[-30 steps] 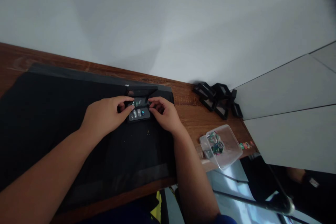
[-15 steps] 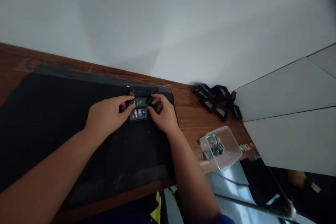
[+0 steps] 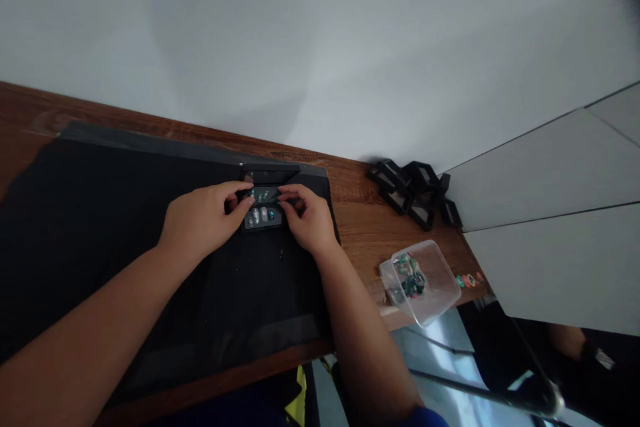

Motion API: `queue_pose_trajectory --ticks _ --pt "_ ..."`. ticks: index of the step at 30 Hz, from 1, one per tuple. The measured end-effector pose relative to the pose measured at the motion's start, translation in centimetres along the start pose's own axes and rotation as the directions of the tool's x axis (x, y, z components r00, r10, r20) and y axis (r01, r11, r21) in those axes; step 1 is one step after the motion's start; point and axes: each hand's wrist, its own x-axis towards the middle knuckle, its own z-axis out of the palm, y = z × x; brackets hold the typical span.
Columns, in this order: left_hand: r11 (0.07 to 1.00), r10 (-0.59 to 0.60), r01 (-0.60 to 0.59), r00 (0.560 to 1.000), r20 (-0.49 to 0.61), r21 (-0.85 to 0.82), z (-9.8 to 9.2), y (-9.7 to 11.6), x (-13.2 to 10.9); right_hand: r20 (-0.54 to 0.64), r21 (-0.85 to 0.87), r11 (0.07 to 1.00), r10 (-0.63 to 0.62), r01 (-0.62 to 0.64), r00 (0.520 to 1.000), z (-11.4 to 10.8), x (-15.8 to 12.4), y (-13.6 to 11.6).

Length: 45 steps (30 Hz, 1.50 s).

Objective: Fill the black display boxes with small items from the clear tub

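Note:
A small black box (image 3: 265,227) lies on the black mat with its lid (image 3: 270,175) raised at the back. Its front row holds several glossy oval pieces like false nails (image 3: 264,213), pale silver with a blue one at the right. Behind that row is a dark panel (image 3: 270,195) bearing smaller greenish pieces. My left hand (image 3: 203,217) pinches the panel's left edge between thumb and fingertips. At the opposite edge, the thumb and fingers of my right hand (image 3: 310,220) close on it too. The fingertips partly cover both ends of the panel.
The black mat (image 3: 215,300) covers most of the wooden table (image 3: 357,213), with a white wall behind. Several black boxes (image 3: 420,180) are piled at the right. Nearer stands a clear plastic tub (image 3: 435,280) with shiny green packets (image 3: 413,277). Another person's arm (image 3: 567,340) shows at the lower right.
My right hand has moved slightly left, its thumb and fingers drawing together at the panel's right edge. My left hand has barely shifted. The box stays in nearly the same place.

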Motion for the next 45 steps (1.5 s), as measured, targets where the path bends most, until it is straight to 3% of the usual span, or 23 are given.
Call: queue_pose_trajectory --ticks 11,21,31,45 --pt "0.995 0.091 -0.089 0.995 0.032 -0.046 0.0 -1.0 0.2 0.015 0.004 0.999 -0.049 0.049 0.999 0.2 -0.1 0.2" --pt "0.986 0.153 -0.145 0.981 0.115 -0.077 -0.2 -2.1 0.2 -0.067 -0.008 1.000 0.017 -0.017 0.998 -0.6 0.3 0.7" --pt "0.990 0.111 -0.099 0.987 0.117 -0.106 -0.2 -2.6 0.5 0.004 -0.010 0.999 -0.046 0.046 0.999 -0.4 0.2 0.8" --pt "0.990 0.118 -0.110 0.989 0.087 -0.092 0.0 -2.5 0.7 0.033 -0.004 1.000 -0.003 0.003 0.999 -0.4 0.0 -0.4"
